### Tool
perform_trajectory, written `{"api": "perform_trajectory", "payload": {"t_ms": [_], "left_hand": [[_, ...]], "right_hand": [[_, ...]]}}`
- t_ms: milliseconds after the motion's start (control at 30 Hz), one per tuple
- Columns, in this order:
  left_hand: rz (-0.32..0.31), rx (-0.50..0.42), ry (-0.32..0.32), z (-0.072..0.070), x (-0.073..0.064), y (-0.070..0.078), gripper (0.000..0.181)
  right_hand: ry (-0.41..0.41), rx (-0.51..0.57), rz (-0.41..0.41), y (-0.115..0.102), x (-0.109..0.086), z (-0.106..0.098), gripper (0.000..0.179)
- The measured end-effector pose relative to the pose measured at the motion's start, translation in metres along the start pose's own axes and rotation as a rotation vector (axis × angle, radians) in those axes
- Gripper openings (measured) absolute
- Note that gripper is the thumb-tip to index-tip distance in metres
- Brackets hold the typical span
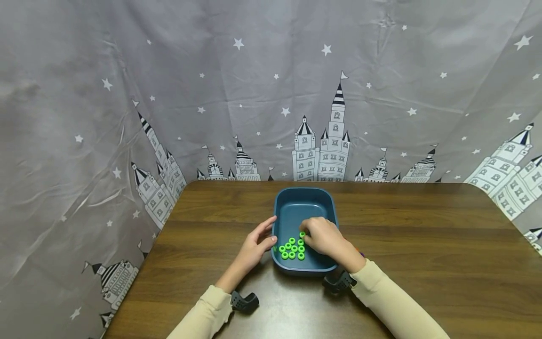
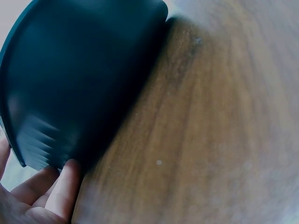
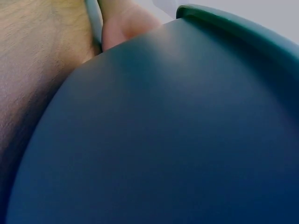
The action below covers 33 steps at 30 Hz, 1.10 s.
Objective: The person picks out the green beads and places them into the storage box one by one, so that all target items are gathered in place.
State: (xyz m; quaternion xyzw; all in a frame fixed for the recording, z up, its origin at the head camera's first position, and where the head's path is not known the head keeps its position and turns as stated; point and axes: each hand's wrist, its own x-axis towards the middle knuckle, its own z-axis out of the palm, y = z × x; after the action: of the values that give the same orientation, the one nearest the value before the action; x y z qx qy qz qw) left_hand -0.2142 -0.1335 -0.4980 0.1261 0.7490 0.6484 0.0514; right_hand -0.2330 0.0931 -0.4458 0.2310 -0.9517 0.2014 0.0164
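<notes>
A dark blue, rounded rectangular bin [image 1: 306, 209] stands on the table with several small bright green rings [image 1: 294, 248] clustered in its near left part. My left hand [image 1: 252, 246] is against the bin's left side, fingers extended and thumb at the rim. In the left wrist view, its fingertips [image 2: 67, 175] touch the outer wall. My right hand [image 1: 325, 236] reaches down inside over the right rim, fingers curled. Its thumb and index finger pinch one green ring at the top of the cluster. The right wrist view shows mostly the bin's outer wall [image 3: 159, 135], which hides the fingertips.
The bin rests on a brown wooden table [image 1: 406, 226]. Behind it hangs a grey curtain [image 1: 262, 94] printed with castles and stars. A black strap mount [image 1: 244, 302] sits at the left wrist, another [image 1: 338, 281] at the right. Small orange and purple bits [image 1: 361, 254] show beside the right wrist.
</notes>
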Motion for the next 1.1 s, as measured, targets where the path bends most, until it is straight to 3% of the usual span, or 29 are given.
{"api": "perform_trajectory", "payload": {"t_ms": [1100], "left_hand": [[0.009,0.018,0.012,0.0015,-0.0022,0.0002,0.056]], "right_hand": [[-0.022,-0.041,-0.007,-0.0009,-0.0017,0.0019,0.013]]}}
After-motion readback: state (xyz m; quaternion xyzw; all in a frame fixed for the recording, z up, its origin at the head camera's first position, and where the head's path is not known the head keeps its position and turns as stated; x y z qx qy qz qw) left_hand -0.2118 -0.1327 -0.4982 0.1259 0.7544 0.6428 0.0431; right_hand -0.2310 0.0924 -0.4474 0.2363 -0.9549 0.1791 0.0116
